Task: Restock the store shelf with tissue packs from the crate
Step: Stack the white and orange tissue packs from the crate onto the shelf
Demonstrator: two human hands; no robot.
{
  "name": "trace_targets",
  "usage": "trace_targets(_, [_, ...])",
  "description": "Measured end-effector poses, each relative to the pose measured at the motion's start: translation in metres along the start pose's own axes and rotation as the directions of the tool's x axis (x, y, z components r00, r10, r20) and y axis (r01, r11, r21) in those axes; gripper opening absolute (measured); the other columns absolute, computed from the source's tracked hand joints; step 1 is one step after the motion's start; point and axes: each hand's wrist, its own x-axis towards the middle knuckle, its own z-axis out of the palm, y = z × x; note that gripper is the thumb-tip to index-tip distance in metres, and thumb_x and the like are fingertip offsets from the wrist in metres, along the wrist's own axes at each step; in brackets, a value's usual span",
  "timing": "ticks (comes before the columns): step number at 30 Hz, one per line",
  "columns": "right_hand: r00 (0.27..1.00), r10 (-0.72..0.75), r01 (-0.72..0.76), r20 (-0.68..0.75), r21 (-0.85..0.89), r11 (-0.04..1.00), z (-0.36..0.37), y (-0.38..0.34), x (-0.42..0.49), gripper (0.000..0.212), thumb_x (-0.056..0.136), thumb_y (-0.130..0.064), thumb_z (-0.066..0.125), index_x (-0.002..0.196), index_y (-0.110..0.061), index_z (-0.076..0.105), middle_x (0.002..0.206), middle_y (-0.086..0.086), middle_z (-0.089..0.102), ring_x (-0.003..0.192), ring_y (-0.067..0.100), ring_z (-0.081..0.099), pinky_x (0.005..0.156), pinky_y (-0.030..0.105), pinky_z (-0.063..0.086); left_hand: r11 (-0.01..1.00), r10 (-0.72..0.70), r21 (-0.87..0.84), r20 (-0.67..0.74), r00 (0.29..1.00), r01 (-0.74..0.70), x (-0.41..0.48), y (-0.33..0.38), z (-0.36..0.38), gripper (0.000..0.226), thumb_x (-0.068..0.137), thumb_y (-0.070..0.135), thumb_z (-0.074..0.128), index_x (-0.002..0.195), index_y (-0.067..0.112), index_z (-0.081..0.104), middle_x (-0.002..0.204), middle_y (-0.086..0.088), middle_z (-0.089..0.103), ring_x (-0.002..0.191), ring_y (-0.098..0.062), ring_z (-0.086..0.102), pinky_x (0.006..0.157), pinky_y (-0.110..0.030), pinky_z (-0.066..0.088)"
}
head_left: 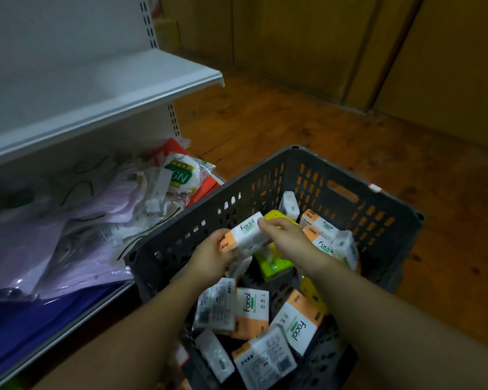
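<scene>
Wood floor (265, 116), slotted crate (293, 164), glossy pack (248, 233)

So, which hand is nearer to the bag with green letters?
Left. The left hand is right of the bag; the right hand is farther right, at the other end of the held pack.

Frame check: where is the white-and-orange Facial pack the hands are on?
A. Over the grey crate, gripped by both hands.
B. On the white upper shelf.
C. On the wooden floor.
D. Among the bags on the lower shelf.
A: the left hand and right hand each grip an end of the Facial pack, which is lifted over the grey crate.
</scene>
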Motion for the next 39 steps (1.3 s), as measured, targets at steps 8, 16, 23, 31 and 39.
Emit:
trace_targets(8, [0.947,-0.303,0.307,-0.107,0.022,0.951,0.009,-0.024,-0.009,0.039,0.086,-0.012,0.065,0.113,-0.029,0.043,0.118,-0.011,0.052,0.105,0.014,0.058,0.089,0.04,0.053,0.963,0.264,0.03,-0.295,0.918,-0.268,-0.01,0.026,-0.015,0.035,0.077,0.003,0.072,0.106,0.017,0.058,0.13,0.01,0.032,0.114,-0.004,0.044,0.086,-0.012,0.042])
trace_targets(16, [0.794,-0.603,0.608,-0.077,0.097,0.788,0.063,-0.09,-0.041,0.048,0.087,-0.013,0.064,0.116,-0.043,0.039,0.11,-0.028,0.049,0.105,0.0,0.054,0.087,0.024,0.048,0.885,0.465,0.22,-0.494,0.735,-0.411,-0.054,0.072,-0.101,0.045,0.077,0.001,0.069,0.107,0.024,0.047,0.117,0.007,0.033,0.1,0.011,0.046,0.081,0.003,0.039])
trace_targets(23, [0.656,-0.742,0.739,0.141,0.079,0.669,0.175,-0.169,-0.07,0.062,0.085,-0.007,0.061,0.13,-0.043,0.039,0.127,-0.014,0.053,0.117,-0.002,0.05,0.096,0.023,0.047,0.845,0.533,0.424,-0.609,0.587,-0.328,-0.12,0.075,-0.239,0.043,0.077,0.0,0.067,0.111,0.022,0.052,0.116,0.004,0.041,0.097,0.02,0.045,0.082,0.002,0.036])
trace_targets(31, [0.422,-0.793,0.907,0.441,-0.221,0.36,0.316,-0.228,-0.111,0.049,0.093,-0.016,0.054,0.14,-0.018,0.041,0.142,0.005,0.043,0.129,0.018,0.041,0.103,0.017,0.026,0.917,0.325,0.399,-0.789,0.521,0.031,-0.201,0.028,-0.366,0.034,0.082,0.016,0.067,0.116,0.02,0.059,0.117,-0.001,0.059,0.101,-0.02,0.058,0.09,-0.038,0.047])
trace_targets(39, [0.388,-0.756,0.92,0.527,-0.274,0.281,0.385,-0.235,-0.131,0.039,0.095,-0.016,0.048,0.134,-0.02,0.049,0.134,0.005,0.052,0.121,0.024,0.049,0.103,0.036,0.038,0.926,0.217,0.34,-0.834,0.508,0.163,-0.24,-0.018,-0.411,0.03,0.084,0.019,0.066,0.114,0.019,0.062,0.115,-0.006,0.06,0.091,-0.018,0.06,0.081,-0.03,0.047])
